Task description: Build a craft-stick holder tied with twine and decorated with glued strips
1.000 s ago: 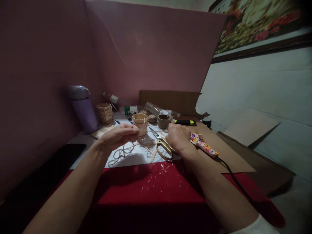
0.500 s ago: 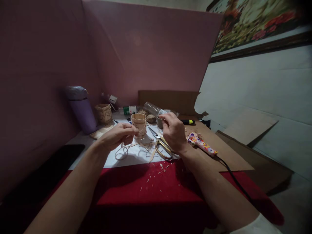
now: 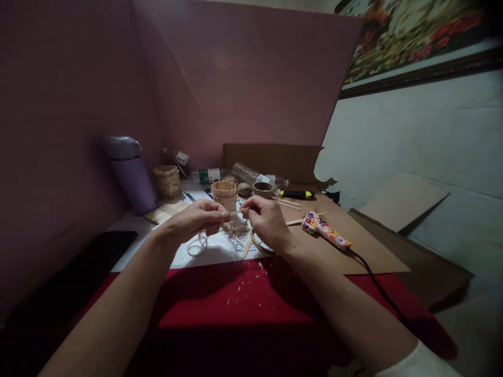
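Observation:
My left hand (image 3: 196,220) pinches a thin tan cord (image 3: 198,243), whose loose loops lie on the white sheet (image 3: 212,248) below it. My right hand (image 3: 267,222) is closed in a pinch on the same cord, its fingertips almost touching those of the left. Just behind the fingertips stands a small wooden stick cup (image 3: 224,195). Gold-handled scissors (image 3: 255,245) lie mostly hidden under my right hand.
A flowered glue gun (image 3: 325,232) with a black cable lies on brown cardboard (image 3: 353,251) to the right. At the back stand a purple flask (image 3: 131,175), a woven basket (image 3: 168,181), a tape roll (image 3: 263,189), a yellow-black cutter (image 3: 296,194) and a clear bottle (image 3: 245,173). A red cloth (image 3: 236,298) covers the front edge.
My right hand left the spot beside the glue gun, rose towards the tape roll, then came left and down to meet the left hand at the cord. The left hand barely moved.

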Tool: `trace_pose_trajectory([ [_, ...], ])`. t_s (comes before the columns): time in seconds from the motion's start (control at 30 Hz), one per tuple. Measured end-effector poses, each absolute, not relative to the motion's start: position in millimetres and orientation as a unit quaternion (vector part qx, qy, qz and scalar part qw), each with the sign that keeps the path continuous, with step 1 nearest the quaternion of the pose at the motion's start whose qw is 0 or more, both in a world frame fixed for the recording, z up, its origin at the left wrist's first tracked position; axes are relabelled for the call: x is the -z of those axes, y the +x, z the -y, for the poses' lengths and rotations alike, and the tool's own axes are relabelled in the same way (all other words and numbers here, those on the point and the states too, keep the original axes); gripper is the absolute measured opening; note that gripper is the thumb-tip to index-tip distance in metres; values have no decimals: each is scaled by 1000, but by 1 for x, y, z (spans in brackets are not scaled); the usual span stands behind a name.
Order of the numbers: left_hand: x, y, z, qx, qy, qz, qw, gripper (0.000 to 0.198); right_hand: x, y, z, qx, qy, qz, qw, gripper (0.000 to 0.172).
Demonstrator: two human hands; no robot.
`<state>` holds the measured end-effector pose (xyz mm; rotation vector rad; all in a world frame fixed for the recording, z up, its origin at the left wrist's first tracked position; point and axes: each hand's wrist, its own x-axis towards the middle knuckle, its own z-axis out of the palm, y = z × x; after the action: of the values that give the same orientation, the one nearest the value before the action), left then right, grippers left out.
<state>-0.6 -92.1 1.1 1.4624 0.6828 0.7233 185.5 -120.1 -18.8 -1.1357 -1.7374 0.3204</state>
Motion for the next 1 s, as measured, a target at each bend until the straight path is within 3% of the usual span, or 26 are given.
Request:
trace_pose_trajectory([
  [0.13, -7, -6, 92, -341, 611, -299, 649, 20, 7, 205, 118, 53, -620, 682, 384, 13],
  [0.23, -11, -11, 91, -364, 590, -296, 658, 22, 1, 220, 113, 87, -722, 639, 250, 18],
  [0.33, -13, -12, 91, -371, 584, -293, 660, 22, -2, 224, 111, 71, -744, 638, 185, 19],
  [0.4, -13, -11, 91, -366, 586, -298, 658, 22, -2, 219, 115, 75, -689, 681, 236, 21],
  [0.5, -9, -7, 93, -346, 598, -320, 648, 22, -1, 202, 128, 80, -474, 756, 444, 29],
  [0.53, -8, -5, 94, -339, 606, -325, 642, 22, 1, 195, 133, 57, -414, 773, 478, 30],
  [0.6, -5, -2, 95, -325, 621, -321, 636, 21, 4, 185, 139, 8, -353, 804, 479, 27],
  [0.73, -2, 1, 94, -321, 629, -305, 640, 20, 11, 179, 137, -47, -426, 804, 412, 17],
  [1.0, -2, -1, 91, -337, 614, -327, 634, 21, 11, 195, 119, -126, -470, 765, 422, 14],
])
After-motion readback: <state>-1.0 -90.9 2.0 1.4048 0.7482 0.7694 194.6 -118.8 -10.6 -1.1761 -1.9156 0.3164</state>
